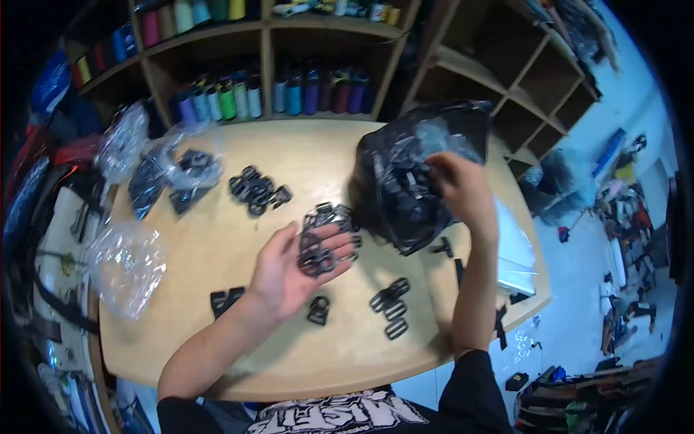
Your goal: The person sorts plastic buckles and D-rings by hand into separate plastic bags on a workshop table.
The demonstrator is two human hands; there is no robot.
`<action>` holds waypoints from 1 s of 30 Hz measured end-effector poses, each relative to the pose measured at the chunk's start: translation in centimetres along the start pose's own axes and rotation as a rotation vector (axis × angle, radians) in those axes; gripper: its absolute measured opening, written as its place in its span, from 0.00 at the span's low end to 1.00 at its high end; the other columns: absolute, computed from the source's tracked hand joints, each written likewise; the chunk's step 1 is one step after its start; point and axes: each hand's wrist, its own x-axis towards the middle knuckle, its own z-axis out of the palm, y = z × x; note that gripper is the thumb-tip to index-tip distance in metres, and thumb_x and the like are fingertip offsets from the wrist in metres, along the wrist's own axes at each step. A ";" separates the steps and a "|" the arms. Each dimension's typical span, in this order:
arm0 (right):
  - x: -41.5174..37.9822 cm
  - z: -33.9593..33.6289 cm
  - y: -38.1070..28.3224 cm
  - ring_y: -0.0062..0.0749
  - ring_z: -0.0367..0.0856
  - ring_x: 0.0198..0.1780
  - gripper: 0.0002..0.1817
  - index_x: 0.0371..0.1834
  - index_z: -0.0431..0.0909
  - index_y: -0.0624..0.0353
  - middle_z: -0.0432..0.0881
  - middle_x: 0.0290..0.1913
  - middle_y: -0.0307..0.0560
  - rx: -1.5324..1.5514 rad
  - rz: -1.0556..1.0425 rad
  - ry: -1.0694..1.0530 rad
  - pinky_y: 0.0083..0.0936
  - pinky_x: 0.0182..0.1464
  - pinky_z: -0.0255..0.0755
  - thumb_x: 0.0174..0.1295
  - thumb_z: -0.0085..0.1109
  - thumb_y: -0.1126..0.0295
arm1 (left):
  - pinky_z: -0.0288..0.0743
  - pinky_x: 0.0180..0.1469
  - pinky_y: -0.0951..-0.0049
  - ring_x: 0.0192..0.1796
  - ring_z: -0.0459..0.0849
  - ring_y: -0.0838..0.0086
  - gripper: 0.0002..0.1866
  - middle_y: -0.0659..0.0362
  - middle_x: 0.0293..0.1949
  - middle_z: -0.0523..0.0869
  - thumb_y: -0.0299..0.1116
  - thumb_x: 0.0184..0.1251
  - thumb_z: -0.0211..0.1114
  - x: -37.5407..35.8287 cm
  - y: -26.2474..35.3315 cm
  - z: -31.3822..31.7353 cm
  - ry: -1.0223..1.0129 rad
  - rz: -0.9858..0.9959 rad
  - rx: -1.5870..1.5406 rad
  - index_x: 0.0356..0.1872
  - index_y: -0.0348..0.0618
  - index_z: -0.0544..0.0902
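My left hand (278, 271) is palm up over the middle of the table, with a few black plastic buckles (316, 257) resting on its fingers. Just beyond those fingers lies a pile of similar buckles (329, 215), partly hidden by the hand. My right hand (460, 189) is over the mouth of a black plastic bag (383, 210), its fingers curled together. Whatever they pinch is too small to make out. Inside the bag are dark plastic pieces (412, 181). Between my forearms lie a single black buckle (318, 309) and a group of oval strap sliders (394, 309).
Another buckle pile (254, 189) lies farther back on the table (181, 333). Clear bags (191, 163) with black parts and a crumpled clear bag (128, 267) are at left. White sheets (515, 253) lie at right. Shelves (267, 69) of thread cones stand behind.
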 end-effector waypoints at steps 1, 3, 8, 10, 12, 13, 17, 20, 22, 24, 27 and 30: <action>0.0 0.0 1.1 0.46 0.85 0.40 0.09 0.42 0.82 0.64 0.85 0.37 0.56 0.012 -0.058 -0.058 0.32 0.44 0.76 0.59 0.59 0.79 | 0.75 0.65 0.56 0.62 0.77 0.51 0.33 0.36 0.61 0.73 0.50 0.76 0.41 0.0 0.1 -0.4 -0.018 -0.008 -0.038 0.65 0.24 0.63; 0.0 0.5 2.0 0.48 0.84 0.43 0.12 0.44 0.81 0.64 0.84 0.40 0.57 -0.001 -0.145 -0.167 0.33 0.48 0.76 0.56 0.64 0.77 | 0.75 0.64 0.56 0.62 0.78 0.51 0.34 0.36 0.61 0.73 0.50 0.76 0.41 0.3 0.4 -0.9 -0.025 -0.025 -0.032 0.65 0.24 0.62; 0.2 2.2 1.5 0.53 0.78 0.47 0.14 0.41 0.80 0.64 0.78 0.42 0.55 -0.123 -0.152 -0.264 0.38 0.52 0.73 0.53 0.69 0.70 | 0.78 0.62 0.58 0.58 0.81 0.53 0.33 0.36 0.60 0.74 0.49 0.77 0.40 0.6 1.0 -0.6 0.023 0.022 0.015 0.64 0.23 0.63; 0.4 2.6 1.6 0.53 0.78 0.47 0.14 0.39 0.80 0.64 0.77 0.42 0.54 -0.154 -0.169 -0.235 0.38 0.52 0.73 0.52 0.70 0.70 | 0.79 0.62 0.58 0.58 0.81 0.54 0.32 0.36 0.60 0.74 0.49 0.77 0.41 0.5 1.2 -0.3 0.013 0.024 0.013 0.64 0.24 0.63; 0.6 3.2 1.9 0.54 0.77 0.44 0.15 0.35 0.79 0.66 0.75 0.37 0.54 -0.183 -0.171 -0.200 0.37 0.48 0.73 0.50 0.71 0.68 | 0.79 0.61 0.58 0.58 0.81 0.54 0.32 0.36 0.59 0.75 0.49 0.77 0.41 0.5 1.3 -0.2 0.002 0.025 0.009 0.64 0.24 0.63; 0.9 3.0 2.0 0.54 0.77 0.44 0.15 0.35 0.79 0.66 0.75 0.37 0.54 -0.183 -0.167 -0.202 0.37 0.48 0.73 0.50 0.71 0.68 | 0.79 0.61 0.58 0.58 0.81 0.54 0.32 0.36 0.59 0.75 0.49 0.77 0.41 0.5 1.3 -0.3 -0.003 0.030 0.017 0.64 0.24 0.63; 1.4 0.9 1.3 0.44 0.83 0.38 0.15 0.39 0.81 0.66 0.82 0.34 0.53 0.006 0.005 -0.333 0.35 0.44 0.75 0.56 0.68 0.65 | 0.79 0.61 0.59 0.58 0.81 0.55 0.31 0.37 0.58 0.76 0.48 0.77 0.41 0.5 1.6 -0.2 -0.001 0.054 0.052 0.63 0.25 0.64; 1.4 0.9 2.8 0.31 0.82 0.28 0.13 0.36 0.80 0.68 0.82 0.26 0.48 0.075 0.091 -0.289 0.27 0.35 0.76 0.61 0.63 0.66 | 0.78 0.62 0.58 0.58 0.81 0.54 0.30 0.37 0.57 0.77 0.48 0.78 0.39 0.6 1.7 -0.4 -0.019 0.056 0.046 0.61 0.26 0.66; 1.2 1.3 3.7 0.25 0.81 0.28 0.12 0.35 0.80 0.68 0.83 0.26 0.46 0.575 0.254 -0.289 0.21 0.34 0.76 0.63 0.62 0.67 | 0.78 0.62 0.58 0.57 0.81 0.54 0.30 0.38 0.56 0.77 0.48 0.78 0.39 0.4 1.7 0.1 -0.011 0.060 0.046 0.61 0.26 0.66; 1.2 0.9 4.0 0.23 0.83 0.29 0.11 0.35 0.79 0.69 0.82 0.28 0.44 0.645 0.252 -0.332 0.18 0.32 0.78 0.65 0.60 0.69 | 0.78 0.62 0.59 0.57 0.82 0.54 0.29 0.38 0.55 0.78 0.47 0.78 0.40 0.3 1.7 0.2 0.007 0.068 0.050 0.61 0.26 0.67; 1.0 0.5 3.9 0.29 0.87 0.31 0.06 0.35 0.76 0.67 0.81 0.31 0.46 0.905 0.353 -0.289 0.20 0.30 0.81 0.64 0.59 0.73 | 0.81 0.59 0.61 0.56 0.82 0.54 0.30 0.38 0.55 0.78 0.48 0.77 0.41 0.2 1.6 0.0 -0.003 0.076 0.060 0.62 0.25 0.66; 0.3 -0.3 2.0 0.28 0.86 0.29 0.06 0.34 0.75 0.66 0.81 0.28 0.46 1.033 0.329 -0.320 0.20 0.29 0.80 0.64 0.58 0.74 | 0.80 0.59 0.59 0.56 0.82 0.53 0.30 0.39 0.54 0.79 0.48 0.77 0.40 0.4 1.4 -0.2 -0.007 0.058 0.029 0.62 0.26 0.66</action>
